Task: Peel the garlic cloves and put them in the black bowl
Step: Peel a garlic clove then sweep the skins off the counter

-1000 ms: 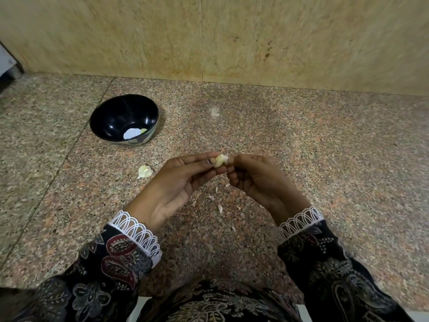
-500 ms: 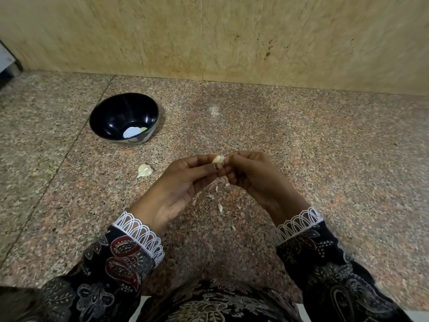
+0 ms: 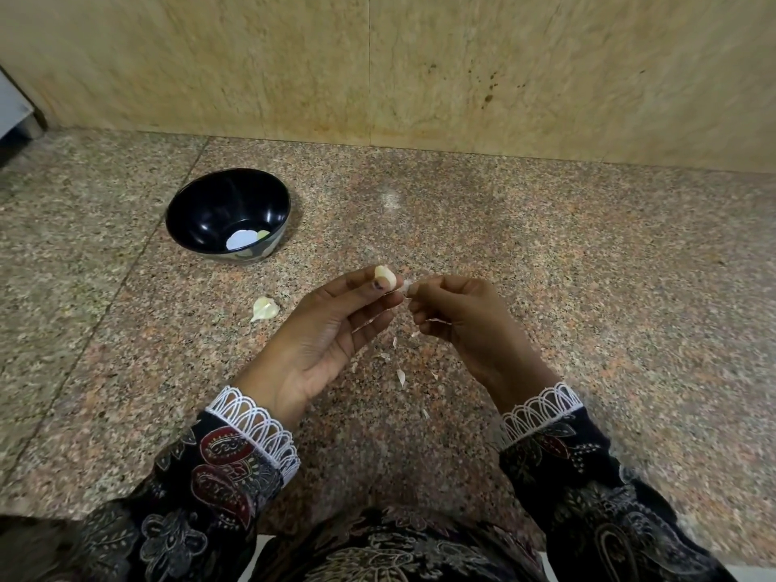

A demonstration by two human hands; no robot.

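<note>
While the left hand (image 3: 331, 329) pinches a garlic clove (image 3: 385, 276) between thumb and fingertips, the right hand (image 3: 457, 317) pinches a strip of skin (image 3: 404, 287) at the clove's end. Both hands hover above the granite desk (image 3: 588, 287). Step in hand: peeling, judged partly done. Next move calls for pulling the skin clear, then carrying the clove left and away to the black bowl (image 3: 197, 212), which holds pale pieces. A second clove (image 3: 264, 308) lies on the desk near the bowl, unpeeled as far as can be judged. Skin flakes (image 3: 401, 376) lie below the hands. No brand, label or writing is legible.
</note>
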